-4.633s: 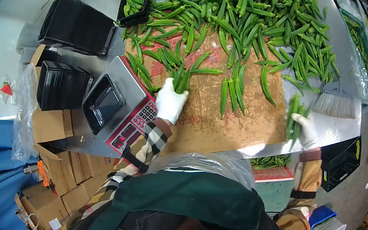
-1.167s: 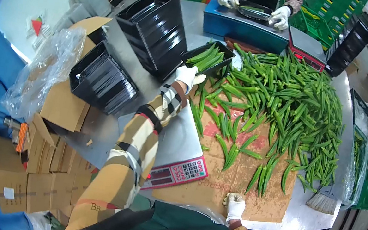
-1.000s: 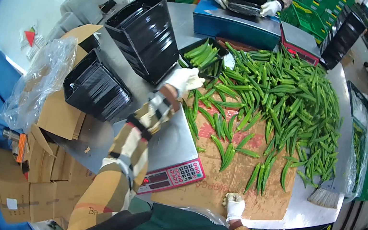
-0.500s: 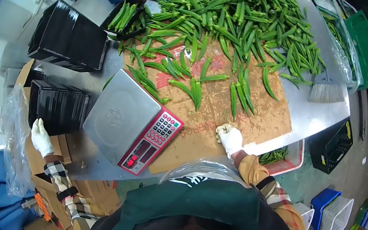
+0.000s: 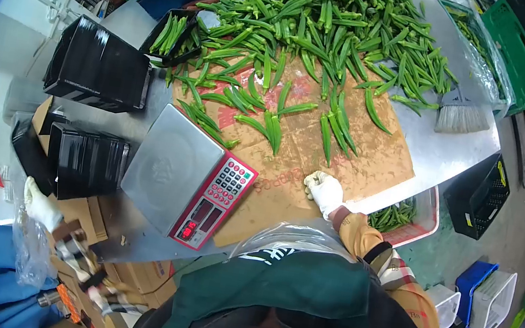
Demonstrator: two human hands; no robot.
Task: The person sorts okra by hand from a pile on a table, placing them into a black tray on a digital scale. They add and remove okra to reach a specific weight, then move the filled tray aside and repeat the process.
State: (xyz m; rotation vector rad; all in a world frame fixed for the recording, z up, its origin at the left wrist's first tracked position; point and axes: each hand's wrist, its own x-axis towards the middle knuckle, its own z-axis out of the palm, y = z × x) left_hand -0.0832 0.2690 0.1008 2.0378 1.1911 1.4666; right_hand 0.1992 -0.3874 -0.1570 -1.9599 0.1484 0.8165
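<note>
My left hand, in a white glove, grips the lower edge of a black plastic tray at the far left. That tray is tilted and stands apart from the stack of black trays beside it. My right hand, also gloved, rests with curled fingers on the cardboard sheet; nothing shows in it. Between my hands lies a scale with a bare metal plate and a lit red display. Loose okra pods lie beyond my right hand, below a large okra heap.
A taller stack of black trays stands behind the scale, near a black tray with okra. A brush lies at the table's right side. Under the right edge sits a crate of okra. Clear plastic film hangs at left.
My left hand has moved left and slightly down, drawing one black tray away from the stack. My right hand stays curled on the cardboard. The whole view has shifted a little.
</note>
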